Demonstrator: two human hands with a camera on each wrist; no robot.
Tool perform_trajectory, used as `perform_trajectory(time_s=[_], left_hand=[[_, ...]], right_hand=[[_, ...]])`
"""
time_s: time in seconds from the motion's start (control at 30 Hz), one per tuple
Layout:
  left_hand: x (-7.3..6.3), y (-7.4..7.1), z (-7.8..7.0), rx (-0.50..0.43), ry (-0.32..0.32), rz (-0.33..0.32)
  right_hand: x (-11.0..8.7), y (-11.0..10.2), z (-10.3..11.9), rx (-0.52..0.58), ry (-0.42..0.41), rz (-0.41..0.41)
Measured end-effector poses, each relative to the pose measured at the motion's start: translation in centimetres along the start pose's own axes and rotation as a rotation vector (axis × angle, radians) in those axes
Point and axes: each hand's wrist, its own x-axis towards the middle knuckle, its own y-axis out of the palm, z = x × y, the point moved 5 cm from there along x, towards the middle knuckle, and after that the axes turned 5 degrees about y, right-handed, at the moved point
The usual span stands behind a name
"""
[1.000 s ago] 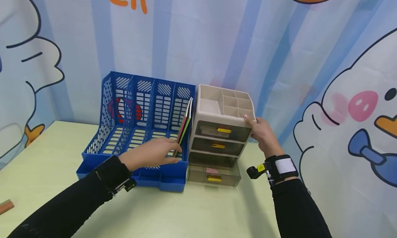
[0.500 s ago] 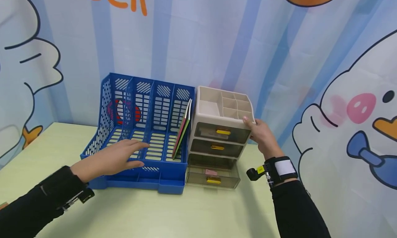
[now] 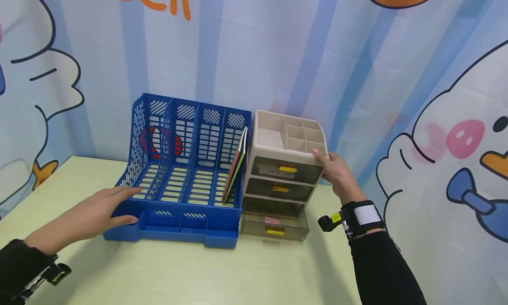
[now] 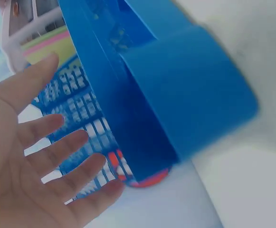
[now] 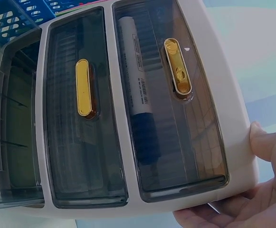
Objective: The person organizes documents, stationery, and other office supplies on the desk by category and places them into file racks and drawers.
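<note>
My right hand [image 3: 337, 172] grips the upper right corner of a beige desktop drawer organizer [image 3: 259, 148], thumb at the top edge and fingers along the side. Its bottom drawer [image 3: 293, 229] is pulled out with a small pink piece [image 3: 271, 220] inside. A marker [image 5: 137, 71] shows through the smoky top drawer front in the right wrist view. My left hand [image 3: 93, 212] holds nothing, fingers spread, by the front left corner of a blue file rack [image 3: 186, 222]. Two thin booklets [image 3: 235, 170] lean in the rack's rightmost slot.
The rack and the organizer stand side by side on a pale yellow-green table [image 3: 198, 274]. Behind them hangs a blue-striped curtain [image 3: 270, 44] with cartoon ducks, which also runs along the right side.
My left hand has moved left and away from the booklets to the rack's left front corner. My right hand stays on the organizer's corner.
</note>
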Motion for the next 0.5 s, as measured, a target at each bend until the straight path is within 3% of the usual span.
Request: perform_trajectory(time_s=[0.17,0.3,0.5], left_hand=[[-2.1,0.2,2.8,0.037,-0.090,0.000],[-3.8,0.5,5.1,0.125,-0.122,-0.011],[-6.3,1.0,8.5,0.181,-0.216,0.050]], right_hand=[[0.0,-0.1,0.1,-0.003,-0.005,0.000],[0.0,-0.1,0.0,-0.011,0.000,-0.002],[0.0,-0.2,-0.4,-0.027,0.001,-0.007]])
